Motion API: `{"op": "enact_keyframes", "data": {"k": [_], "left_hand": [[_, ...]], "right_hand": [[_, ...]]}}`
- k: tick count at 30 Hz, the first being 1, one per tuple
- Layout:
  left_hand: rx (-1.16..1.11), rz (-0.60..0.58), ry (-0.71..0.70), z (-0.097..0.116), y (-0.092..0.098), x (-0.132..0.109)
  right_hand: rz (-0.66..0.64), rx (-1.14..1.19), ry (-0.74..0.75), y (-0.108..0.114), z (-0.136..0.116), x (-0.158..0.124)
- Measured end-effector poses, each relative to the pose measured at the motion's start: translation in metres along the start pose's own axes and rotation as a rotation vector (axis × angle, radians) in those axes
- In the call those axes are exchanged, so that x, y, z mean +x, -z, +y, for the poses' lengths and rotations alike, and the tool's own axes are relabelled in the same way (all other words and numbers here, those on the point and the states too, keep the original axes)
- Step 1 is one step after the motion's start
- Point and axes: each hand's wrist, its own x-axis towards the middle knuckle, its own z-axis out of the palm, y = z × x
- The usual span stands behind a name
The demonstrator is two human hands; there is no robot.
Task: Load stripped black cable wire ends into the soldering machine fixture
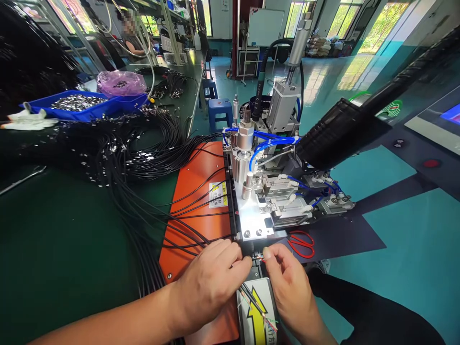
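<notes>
Smooth orange on the base (196, 179), a satin sheen, and here's the cylinder (245, 137) in bright polished metal, with the plate (251, 225) gleaming white-silver below! Blue hoses (276, 141), slick glossy plastic; black cables (165, 165), smooth and rubbery-looking; shiny metal tips (147, 155) glinting among them. Over to the tray (86, 115), smooth plastic, the bag (106, 79) crinkly thin film, the glove (30, 120) soft cloth, the floor (330, 79) glossy, mirroring the windows (343, 19)

black cables (161, 163), orange panel (194, 175)
</notes>
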Motion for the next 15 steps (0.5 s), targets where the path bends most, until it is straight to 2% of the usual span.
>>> {"op": "enact_keyframes", "data": {"k": [9,12,15], "left_hand": [[0.018,-0.046,0.002,0.0,-0.002,-0.002],[0.001,-0.042,0.006,-0.001,-0.003,-0.002],[-0.013,-0.023,0.006,-0.002,-0.004,-0.003]], "right_hand": [[-0.048,0.106,-0.048,0.004,0.002,0.002],[0.01,0.096,-0.071,0.01,-0.003,-0.004],[0.046,-0.009,-0.018,0.014,-0.006,-0.01]]}}
